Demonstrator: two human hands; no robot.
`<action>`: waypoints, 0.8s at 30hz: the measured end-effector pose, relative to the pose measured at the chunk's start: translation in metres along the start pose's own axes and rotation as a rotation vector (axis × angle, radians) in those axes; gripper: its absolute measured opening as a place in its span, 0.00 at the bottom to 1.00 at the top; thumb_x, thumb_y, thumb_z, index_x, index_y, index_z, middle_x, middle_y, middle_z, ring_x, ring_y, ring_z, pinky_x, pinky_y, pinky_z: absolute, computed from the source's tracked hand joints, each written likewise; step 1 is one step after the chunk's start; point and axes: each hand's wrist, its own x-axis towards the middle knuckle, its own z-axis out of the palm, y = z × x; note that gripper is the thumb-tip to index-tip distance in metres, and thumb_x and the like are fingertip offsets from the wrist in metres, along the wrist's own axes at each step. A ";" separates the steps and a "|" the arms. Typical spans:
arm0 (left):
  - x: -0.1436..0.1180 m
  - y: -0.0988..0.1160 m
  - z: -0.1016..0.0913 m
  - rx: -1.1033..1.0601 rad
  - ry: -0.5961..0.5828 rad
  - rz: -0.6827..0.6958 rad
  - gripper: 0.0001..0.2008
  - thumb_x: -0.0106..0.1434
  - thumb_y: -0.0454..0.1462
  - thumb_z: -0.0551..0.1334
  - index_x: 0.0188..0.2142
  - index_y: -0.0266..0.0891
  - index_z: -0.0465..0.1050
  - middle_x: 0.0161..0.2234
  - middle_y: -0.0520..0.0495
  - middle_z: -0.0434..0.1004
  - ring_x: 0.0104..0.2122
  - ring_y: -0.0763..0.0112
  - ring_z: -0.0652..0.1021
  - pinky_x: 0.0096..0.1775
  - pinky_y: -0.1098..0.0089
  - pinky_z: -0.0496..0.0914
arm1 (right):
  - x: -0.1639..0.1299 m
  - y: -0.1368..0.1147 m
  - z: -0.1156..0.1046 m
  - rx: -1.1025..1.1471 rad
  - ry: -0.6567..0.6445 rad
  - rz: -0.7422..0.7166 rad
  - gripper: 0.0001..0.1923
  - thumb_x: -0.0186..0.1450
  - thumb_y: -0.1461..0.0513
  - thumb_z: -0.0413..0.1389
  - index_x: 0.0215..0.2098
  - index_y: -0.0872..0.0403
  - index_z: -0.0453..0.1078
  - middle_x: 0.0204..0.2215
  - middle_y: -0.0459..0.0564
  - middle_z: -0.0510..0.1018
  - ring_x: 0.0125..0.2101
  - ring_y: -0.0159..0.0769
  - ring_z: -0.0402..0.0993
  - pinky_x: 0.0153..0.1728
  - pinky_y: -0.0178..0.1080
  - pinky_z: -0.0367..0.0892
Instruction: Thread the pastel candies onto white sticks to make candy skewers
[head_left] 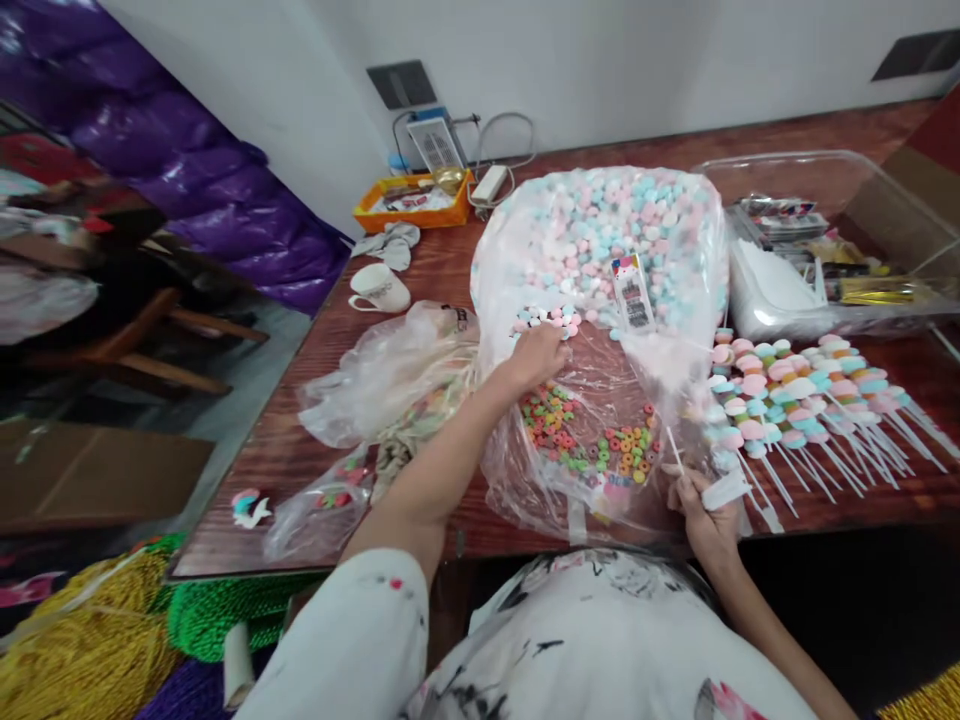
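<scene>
My left hand [540,355] reaches to small pink, white and blue marshmallows [571,322] on the clear plastic sheet. Its fingers are curled together; what they hold, if anything, is hidden. My right hand [703,508] pinches a thin white stick [675,450] that points up and left. A white strip [726,490] lies beside that hand. Between the hands, colourful ring-shaped cereal [630,450] is spread on the plastic. Behind it stands a large clear bag of pastel marshmallows [592,215] with a printed packet [632,290] on it. Finished-looking marshmallow skewers [787,400] lie in rows at right.
A clear tub [772,320] of packets stands back right. Left are a white mug [380,288], grey cloth [388,245], an orange tray [420,215] and crumpled plastic bags [382,380]. A small decorated piece [249,508] lies near the table's left edge. Rope bundles [97,620] sit below.
</scene>
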 end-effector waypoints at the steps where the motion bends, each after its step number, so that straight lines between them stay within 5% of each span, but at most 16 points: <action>1: 0.017 -0.003 0.000 0.009 0.000 -0.004 0.10 0.57 0.34 0.62 0.38 0.33 0.76 0.41 0.37 0.78 0.43 0.57 0.76 0.47 0.61 0.67 | 0.000 0.001 0.000 -0.017 -0.009 -0.010 0.14 0.69 0.55 0.53 0.41 0.54 0.76 0.19 0.42 0.67 0.23 0.32 0.64 0.23 0.34 0.60; 4: 0.050 -0.009 0.003 0.005 -0.025 0.018 0.09 0.54 0.32 0.63 0.36 0.33 0.75 0.39 0.37 0.78 0.41 0.58 0.75 0.45 0.62 0.67 | -0.001 0.003 0.000 -0.052 -0.024 -0.029 0.14 0.69 0.54 0.52 0.40 0.54 0.76 0.19 0.43 0.66 0.22 0.32 0.64 0.24 0.34 0.60; 7: 0.053 -0.005 0.009 -0.026 -0.065 0.068 0.06 0.56 0.33 0.61 0.33 0.34 0.75 0.33 0.41 0.78 0.36 0.62 0.75 0.42 0.65 0.66 | 0.000 0.000 0.001 -0.088 -0.038 -0.054 0.14 0.70 0.54 0.51 0.38 0.54 0.76 0.19 0.43 0.66 0.22 0.32 0.64 0.25 0.35 0.62; 12: 0.015 0.023 0.024 -0.186 -0.169 0.218 0.08 0.59 0.38 0.62 0.35 0.36 0.76 0.31 0.49 0.77 0.32 0.68 0.74 0.39 0.69 0.67 | 0.002 -0.009 0.000 -0.115 -0.067 -0.084 0.15 0.70 0.56 0.51 0.30 0.53 0.74 0.19 0.43 0.67 0.22 0.32 0.66 0.27 0.36 0.64; 16: -0.020 0.041 0.040 -0.268 -0.133 0.305 0.14 0.58 0.38 0.64 0.44 0.37 0.75 0.42 0.43 0.77 0.42 0.62 0.75 0.47 0.63 0.68 | 0.003 -0.012 0.000 -0.108 -0.089 -0.090 0.17 0.69 0.56 0.51 0.26 0.53 0.72 0.20 0.43 0.67 0.22 0.32 0.66 0.28 0.36 0.66; 20: -0.033 0.037 0.045 -0.319 -0.084 0.293 0.22 0.57 0.40 0.67 0.51 0.40 0.72 0.50 0.40 0.73 0.50 0.59 0.73 0.53 0.59 0.66 | 0.003 -0.011 0.001 -0.084 -0.090 -0.078 0.16 0.69 0.56 0.51 0.27 0.53 0.73 0.19 0.43 0.67 0.22 0.31 0.65 0.26 0.35 0.64; 24: -0.034 0.028 0.043 -0.255 -0.161 0.351 0.12 0.58 0.39 0.66 0.42 0.39 0.76 0.47 0.40 0.74 0.50 0.58 0.73 0.54 0.58 0.66 | 0.003 -0.010 0.001 -0.072 -0.085 -0.075 0.17 0.70 0.56 0.51 0.27 0.53 0.72 0.19 0.42 0.66 0.21 0.30 0.64 0.26 0.35 0.63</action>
